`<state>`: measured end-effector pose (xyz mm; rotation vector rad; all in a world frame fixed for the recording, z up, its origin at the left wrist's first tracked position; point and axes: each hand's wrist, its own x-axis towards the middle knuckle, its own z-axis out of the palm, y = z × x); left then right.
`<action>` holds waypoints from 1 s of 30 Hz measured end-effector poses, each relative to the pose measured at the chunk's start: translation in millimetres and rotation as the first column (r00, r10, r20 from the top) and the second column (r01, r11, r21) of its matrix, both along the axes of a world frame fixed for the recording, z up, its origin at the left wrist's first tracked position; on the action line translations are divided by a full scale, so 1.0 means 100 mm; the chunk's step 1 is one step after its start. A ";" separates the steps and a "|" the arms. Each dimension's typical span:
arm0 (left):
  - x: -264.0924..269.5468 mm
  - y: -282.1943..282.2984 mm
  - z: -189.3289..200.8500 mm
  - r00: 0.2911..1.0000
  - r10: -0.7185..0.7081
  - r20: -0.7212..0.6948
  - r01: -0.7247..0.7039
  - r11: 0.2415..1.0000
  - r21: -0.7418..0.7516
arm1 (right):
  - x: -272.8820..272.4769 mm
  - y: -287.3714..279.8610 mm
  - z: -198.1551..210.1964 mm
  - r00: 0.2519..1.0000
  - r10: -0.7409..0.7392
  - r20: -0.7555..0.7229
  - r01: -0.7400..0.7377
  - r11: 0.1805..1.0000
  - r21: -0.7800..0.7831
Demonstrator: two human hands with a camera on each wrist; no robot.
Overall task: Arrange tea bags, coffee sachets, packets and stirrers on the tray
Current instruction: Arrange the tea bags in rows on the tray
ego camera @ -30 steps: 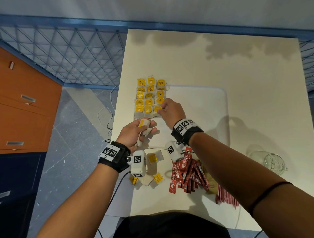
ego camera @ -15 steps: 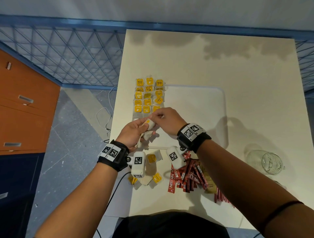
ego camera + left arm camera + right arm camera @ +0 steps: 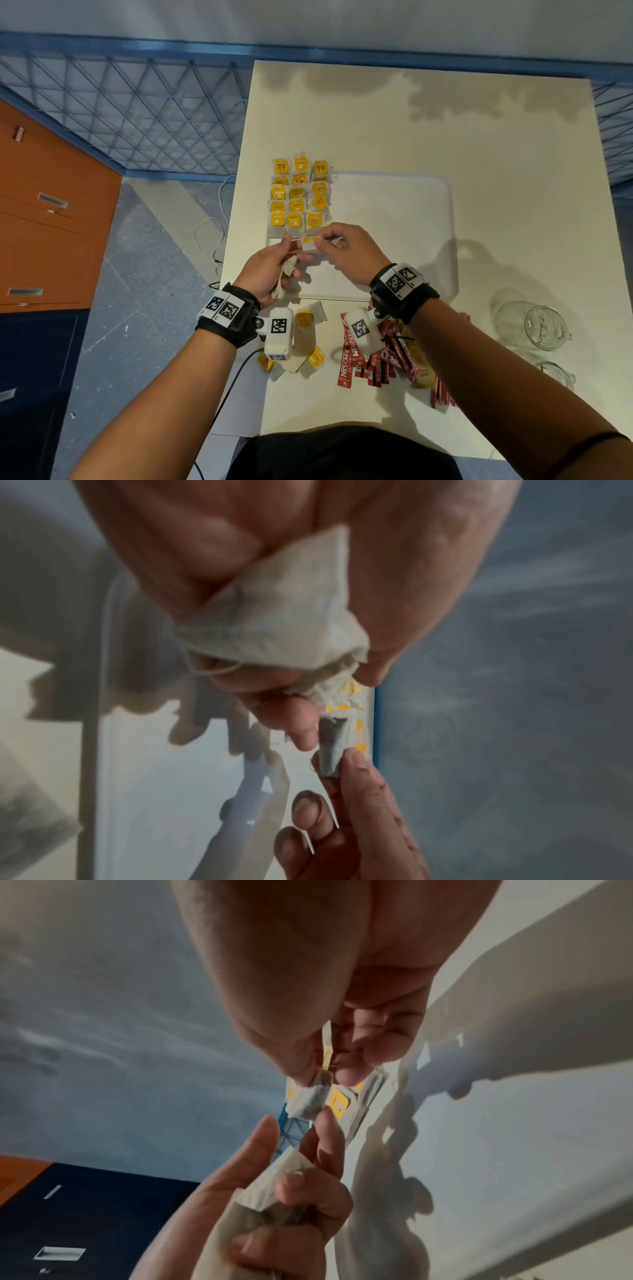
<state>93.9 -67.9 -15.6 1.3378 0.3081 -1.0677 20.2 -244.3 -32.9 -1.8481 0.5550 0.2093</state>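
Observation:
A white tray (image 3: 394,240) lies mid-table, with rows of yellow-tagged tea bags (image 3: 298,195) on its left part. My left hand (image 3: 274,267) hovers over the tray's near left corner and grips a bundle of tea bags (image 3: 286,274), seen close up as crumpled bags (image 3: 284,615) in the palm. My right hand (image 3: 346,250) pinches a single tea bag (image 3: 308,246) between thumb and forefinger, just below the nearest row. That tea bag (image 3: 316,1099) still touches a left fingertip (image 3: 329,1123). The right fingers (image 3: 359,791) hold its lower end.
Loose tea bags (image 3: 308,342) lie near the table's front left. Red coffee sachets (image 3: 370,363), brown packets (image 3: 424,370) and red sticks (image 3: 442,394) lie in a pile at front centre. A glass jar (image 3: 534,329) lies at the right. The table's left edge is close.
My right hand left the tea bag rows, came back to the left hand and pinched one tea bag out of its bundle. Both hands rose slightly toward the rows.

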 end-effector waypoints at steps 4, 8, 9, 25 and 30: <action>-0.02 -0.02 0.05 0.994 -0.095 0.054 0.092 0.994 0.062 | -0.06 0.04 0.00 0.999 -0.038 0.025 0.038 0.999 0.018; -0.05 -0.02 0.03 0.977 -0.156 0.146 0.136 0.980 0.143 | -0.11 0.08 0.03 0.998 -0.050 0.046 0.047 0.998 0.051; -0.05 -0.02 0.02 0.970 -0.175 0.168 0.147 0.975 0.164 | -0.12 0.09 0.04 0.998 -0.050 0.034 0.047 0.997 0.061; -0.04 0.04 -0.05 0.943 -0.186 0.275 0.138 0.973 0.184 | -0.09 0.14 -0.03 0.999 -0.037 -0.023 0.040 0.987 0.154; -0.10 0.06 -0.05 0.979 -0.129 0.157 0.100 0.978 0.182 | -0.09 0.11 -0.14 0.996 -0.086 -0.035 0.088 0.994 0.060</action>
